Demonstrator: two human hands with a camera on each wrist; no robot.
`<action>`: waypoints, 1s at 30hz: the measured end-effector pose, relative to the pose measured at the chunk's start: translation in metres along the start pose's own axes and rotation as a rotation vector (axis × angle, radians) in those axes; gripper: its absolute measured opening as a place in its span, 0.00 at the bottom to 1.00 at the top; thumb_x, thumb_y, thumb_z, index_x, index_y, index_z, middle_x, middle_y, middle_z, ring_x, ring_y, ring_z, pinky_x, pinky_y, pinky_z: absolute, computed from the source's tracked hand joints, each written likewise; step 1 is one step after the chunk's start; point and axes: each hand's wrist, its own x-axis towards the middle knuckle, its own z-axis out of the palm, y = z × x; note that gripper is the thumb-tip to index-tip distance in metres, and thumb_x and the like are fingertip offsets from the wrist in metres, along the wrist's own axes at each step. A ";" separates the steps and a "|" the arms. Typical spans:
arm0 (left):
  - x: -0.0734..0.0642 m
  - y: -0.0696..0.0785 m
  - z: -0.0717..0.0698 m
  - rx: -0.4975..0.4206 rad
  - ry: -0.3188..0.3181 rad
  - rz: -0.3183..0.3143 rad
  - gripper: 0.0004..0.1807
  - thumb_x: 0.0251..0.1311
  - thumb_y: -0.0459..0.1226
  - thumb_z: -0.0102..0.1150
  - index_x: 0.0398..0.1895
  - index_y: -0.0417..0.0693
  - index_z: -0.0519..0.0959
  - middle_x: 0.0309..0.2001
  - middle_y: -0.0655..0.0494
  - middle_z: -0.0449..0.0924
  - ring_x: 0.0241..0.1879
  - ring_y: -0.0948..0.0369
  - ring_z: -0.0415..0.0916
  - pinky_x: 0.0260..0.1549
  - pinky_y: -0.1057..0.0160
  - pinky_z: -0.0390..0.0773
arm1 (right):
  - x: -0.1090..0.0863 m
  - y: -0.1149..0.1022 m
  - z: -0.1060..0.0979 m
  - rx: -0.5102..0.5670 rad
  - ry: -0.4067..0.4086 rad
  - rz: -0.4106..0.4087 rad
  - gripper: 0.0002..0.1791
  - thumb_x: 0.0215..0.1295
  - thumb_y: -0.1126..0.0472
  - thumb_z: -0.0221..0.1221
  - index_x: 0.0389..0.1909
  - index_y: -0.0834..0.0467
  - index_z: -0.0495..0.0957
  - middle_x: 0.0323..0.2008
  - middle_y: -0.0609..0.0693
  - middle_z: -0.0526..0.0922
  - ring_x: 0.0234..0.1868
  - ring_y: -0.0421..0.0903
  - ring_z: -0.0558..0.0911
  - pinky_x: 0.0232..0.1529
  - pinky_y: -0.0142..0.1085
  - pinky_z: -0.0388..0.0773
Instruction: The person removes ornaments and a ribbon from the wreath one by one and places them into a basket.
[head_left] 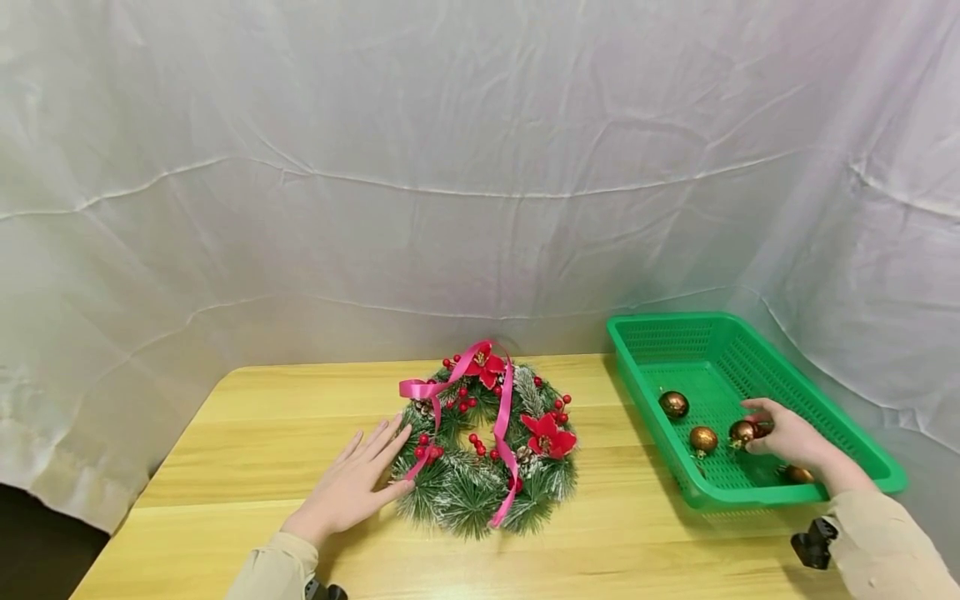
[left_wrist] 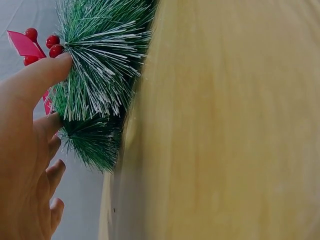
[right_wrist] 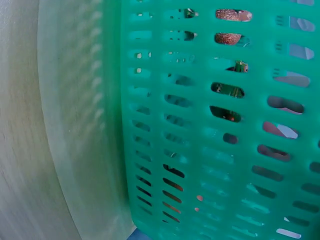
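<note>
A green wreath [head_left: 465,492] with red berries, red flowers and a pink ribbon lies on the table. My left hand [head_left: 360,479] rests at its left side with fingers spread, thumb touching the needles in the left wrist view. Inside a green plastic basket [head_left: 667,467], my right hand [head_left: 791,437] curls its thumb and fingers round a shiny brown bauble, partly hidden by the fingers. Another brown bauble [head_left: 742,432] sits right at the fingertips. The right wrist view shows mostly the slotted basket wall [right_wrist: 200,145], which hides that hand.
More brown baubles lie in the basket: one by the left wall [head_left: 673,405], a more golden bauble [head_left: 703,440] in front of it, and another bauble [head_left: 798,474] below my right hand. A pale cloth [head_left: 480,233] hangs behind the wooden table [head_left: 247,450].
</note>
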 end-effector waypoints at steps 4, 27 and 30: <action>-0.001 0.000 0.001 -0.001 0.004 -0.002 0.43 0.64 0.62 0.45 0.75 0.51 0.51 0.75 0.54 0.44 0.72 0.49 0.46 0.67 0.42 0.46 | -0.001 -0.003 0.000 -0.024 0.010 -0.005 0.38 0.55 0.73 0.63 0.62 0.79 0.54 0.53 0.80 0.66 0.50 0.73 0.71 0.39 0.51 0.79; -0.001 0.000 0.001 -0.011 0.002 -0.002 0.44 0.63 0.63 0.45 0.75 0.51 0.51 0.76 0.53 0.44 0.72 0.49 0.45 0.68 0.42 0.45 | 0.033 -0.150 0.045 0.075 0.212 -0.379 0.34 0.59 0.70 0.64 0.66 0.61 0.63 0.56 0.60 0.74 0.56 0.59 0.74 0.53 0.49 0.74; 0.000 0.000 0.001 -0.009 0.003 0.000 0.44 0.63 0.63 0.46 0.75 0.50 0.51 0.75 0.53 0.44 0.72 0.49 0.46 0.67 0.42 0.45 | 0.042 -0.176 0.065 0.144 0.146 -0.476 0.33 0.57 0.72 0.64 0.65 0.60 0.66 0.55 0.58 0.76 0.54 0.56 0.76 0.53 0.47 0.75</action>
